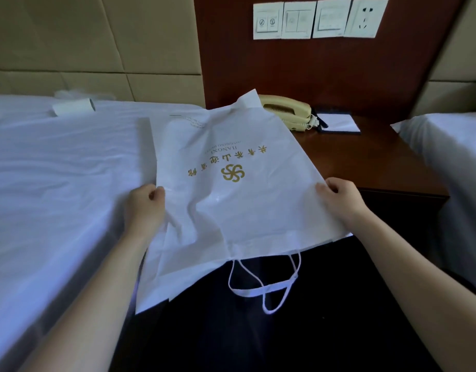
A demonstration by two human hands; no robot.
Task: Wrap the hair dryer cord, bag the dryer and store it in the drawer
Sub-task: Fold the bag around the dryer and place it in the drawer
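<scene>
My left hand (144,208) curls its fingers tight, pinching the bag's (231,205) left edge. My right hand (338,200) pinches the right edge. The bag spreads flat between bed (57,170) and bench (379,162), 2 cords (263,289) dangling.

white gold-printed bag (231,200) flat, overhanging bed edge; drawstrings dangling

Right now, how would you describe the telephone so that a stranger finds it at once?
Find the dark wooden nightstand under the wall switches. The telephone sits at its back edge, left of a notepad. It alone is cream-coloured, with a coiled cord.
</scene>
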